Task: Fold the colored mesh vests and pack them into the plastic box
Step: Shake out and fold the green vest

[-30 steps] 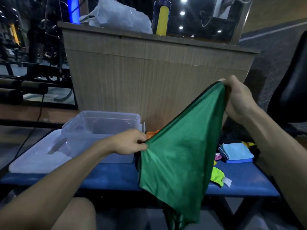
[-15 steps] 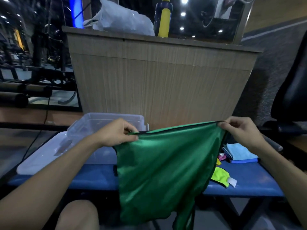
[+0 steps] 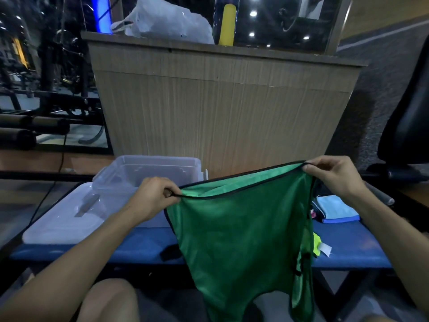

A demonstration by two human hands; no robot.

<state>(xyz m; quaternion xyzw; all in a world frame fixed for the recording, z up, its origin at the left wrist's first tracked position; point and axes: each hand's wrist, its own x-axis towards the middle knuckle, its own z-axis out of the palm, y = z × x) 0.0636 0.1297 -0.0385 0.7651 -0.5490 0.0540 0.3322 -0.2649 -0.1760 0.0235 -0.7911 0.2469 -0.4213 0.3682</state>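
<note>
A green mesh vest [image 3: 239, 240] with black trim hangs spread in the air in front of me, over the blue bench [image 3: 348, 252]. My left hand [image 3: 151, 198] pinches its hem at the left corner. My right hand [image 3: 334, 175] pinches the hem at the right corner, slightly higher. The clear plastic box [image 3: 148, 169] stands open on the bench behind my left hand, and its lid [image 3: 62, 224] lies flat beside it on the left. A yellow-green vest [image 3: 316, 246] with a white tag peeks out behind the green one.
A folded light-blue cloth [image 3: 336, 209] lies on the bench at the right. A wooden counter [image 3: 220, 108] rises behind the bench, carrying a white plastic bag [image 3: 162, 22] and a yellow bottle [image 3: 226, 22]. A black chair [image 3: 408, 126] stands at the right, gym equipment at the left.
My right hand came down from high up to about my left hand's level, and both hands drew apart. The vest went from hanging diagonally to spread wide with its hem nearly level.
</note>
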